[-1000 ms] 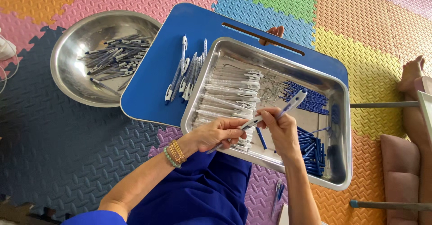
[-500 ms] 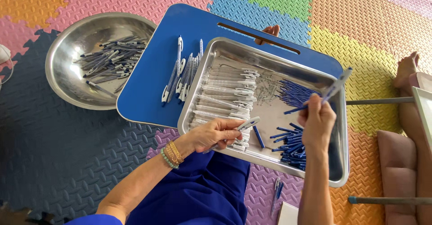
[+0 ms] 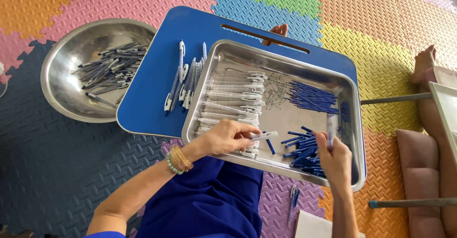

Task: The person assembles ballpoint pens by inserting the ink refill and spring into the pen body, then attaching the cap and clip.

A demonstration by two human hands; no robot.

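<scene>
Clear pen barrel (image 3: 264, 135) sits pinched in my left hand (image 3: 227, 138), thumb and fingers closed on it, tip pointing toward 3 o'clock, just over the near edge of the steel tray (image 3: 238, 50). My right hand (image 3: 335, 158) is closed round a blue pen part (image 3: 330, 126), held upright pointing to 12 o'clock, blurred so I can't tell exactly which piece it is. It hovers over a loose heap of short blue parts (image 3: 304, 150) at approx. 5 o'clock in the tray.

Inside the tray, at 9 o'clock, lie rows of clear barrels (image 3: 233, 97), stacked side by side. At 2 o'clock is a bundle of thin blue refills (image 3: 312, 96), and between those two, a small patch of tiny springs (image 3: 275, 91).

The tray rests on a blue lap table (image 3: 157, 76). On the table, just left of the tray, w/ ends touching its wall, lies a row of finished blue-and-white pens (image 3: 183, 83).

Further out at 9 o'clock, on the foam mat floor (image 3: 57, 171), sits a round steel bowl (image 3: 62, 62) w/ more pens (image 3: 107, 69) in it. Beaded and gold bracelets (image 3: 177, 159) on my left wrist. Two pens lie on the mat (image 3: 293, 201) at 6 o'clock.
</scene>
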